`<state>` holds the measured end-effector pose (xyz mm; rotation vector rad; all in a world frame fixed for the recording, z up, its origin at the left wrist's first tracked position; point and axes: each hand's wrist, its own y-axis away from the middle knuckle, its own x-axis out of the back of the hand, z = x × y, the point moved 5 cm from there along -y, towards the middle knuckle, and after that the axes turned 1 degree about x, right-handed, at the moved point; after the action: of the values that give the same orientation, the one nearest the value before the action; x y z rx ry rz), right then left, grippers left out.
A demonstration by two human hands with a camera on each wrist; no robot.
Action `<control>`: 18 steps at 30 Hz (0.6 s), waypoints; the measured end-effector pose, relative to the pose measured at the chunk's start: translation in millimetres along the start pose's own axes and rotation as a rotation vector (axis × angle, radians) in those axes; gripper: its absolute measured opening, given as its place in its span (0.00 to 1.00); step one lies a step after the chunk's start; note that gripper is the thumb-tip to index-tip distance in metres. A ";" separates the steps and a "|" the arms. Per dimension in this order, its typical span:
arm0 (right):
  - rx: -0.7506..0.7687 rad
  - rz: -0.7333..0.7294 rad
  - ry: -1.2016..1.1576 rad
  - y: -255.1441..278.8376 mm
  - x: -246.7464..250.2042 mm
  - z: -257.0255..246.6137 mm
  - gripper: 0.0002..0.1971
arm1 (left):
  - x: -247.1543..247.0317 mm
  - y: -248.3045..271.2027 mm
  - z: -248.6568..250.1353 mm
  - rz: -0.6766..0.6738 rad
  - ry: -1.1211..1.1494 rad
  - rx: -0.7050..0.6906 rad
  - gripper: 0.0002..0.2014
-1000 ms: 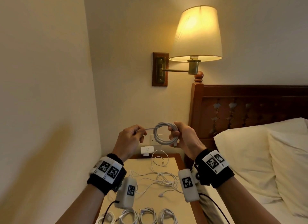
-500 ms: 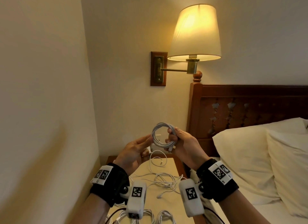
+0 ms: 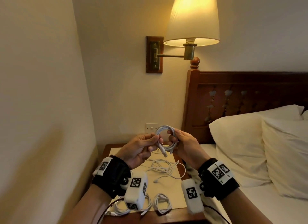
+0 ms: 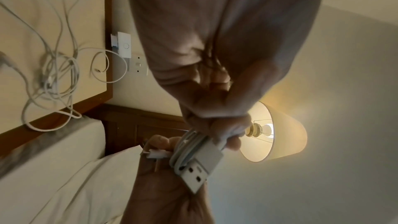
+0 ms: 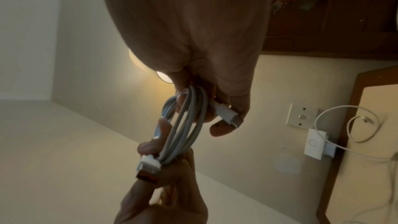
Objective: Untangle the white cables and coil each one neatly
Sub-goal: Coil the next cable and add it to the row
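Observation:
A white cable coil (image 3: 166, 137) is held up between both hands above the nightstand. My right hand (image 3: 180, 142) grips the coil's right side, with its small plug (image 5: 226, 113) under the fingers. My left hand (image 3: 148, 144) pinches the coil's left side at the USB plug (image 3: 162, 150), seen close in the left wrist view (image 4: 200, 168) and in the right wrist view (image 5: 148, 166). A tangle of loose white cables (image 3: 165, 169) lies on the nightstand (image 3: 168, 218) below. Coiled cables (image 3: 162, 205) lie along its front edge.
A wall socket with a white charger (image 5: 314, 144) and a looped cable sits behind the nightstand. A lit wall lamp (image 3: 191, 18) hangs above. The wooden headboard (image 3: 250, 93) and white pillows (image 3: 258, 140) are to the right; a wall is close on the left.
Both hands came lower and nearer. The left hand, which held the cable's tail out to the left, opened briefly and now pinches the USB plug against the coil.

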<state>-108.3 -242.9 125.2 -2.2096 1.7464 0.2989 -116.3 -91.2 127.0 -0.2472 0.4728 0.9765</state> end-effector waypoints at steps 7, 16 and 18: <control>-0.018 0.046 0.104 13.8 25.6 19.4 0.19 | -3.4 -5.1 -27.6 -0.005 0.031 0.047 0.15; -0.076 0.260 0.311 69.0 81.1 59.8 0.12 | -4.7 -17.2 -75.8 0.098 -0.349 -0.086 0.13; -0.181 0.262 0.406 97.4 97.0 82.4 0.11 | -0.1 -22.2 -96.0 0.163 -0.557 -0.149 0.11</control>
<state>-177.8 -321.3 4.0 -2.2840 2.3158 0.0672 -123.9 -142.4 43.1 -0.0618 -0.0920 1.1886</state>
